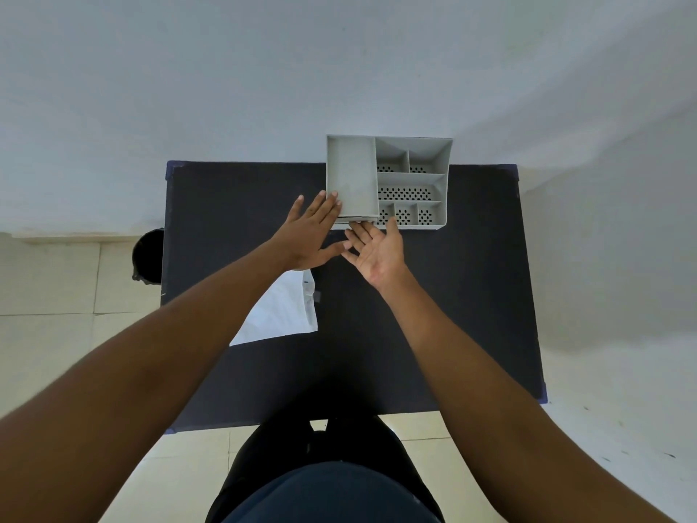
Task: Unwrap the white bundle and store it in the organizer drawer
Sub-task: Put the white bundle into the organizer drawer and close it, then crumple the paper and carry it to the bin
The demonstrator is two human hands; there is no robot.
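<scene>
A grey organizer (pixel 411 181) with several compartments stands at the far edge of the dark table (pixel 452 296). Its drawer front (pixel 354 220) shows at the near left bottom, only slightly out. My left hand (pixel 311 234) lies flat, fingers spread, fingertips touching the organizer's left near corner. My right hand (pixel 377 249) is palm up with fingers reaching under the drawer front. A flat white wrapper (pixel 283 311) lies on the table under my left forearm, partly hidden. The bundle's contents are not visible.
A black bin (pixel 149 256) stands on the tiled floor left of the table. A white wall rises behind the organizer. My legs are at the table's near edge.
</scene>
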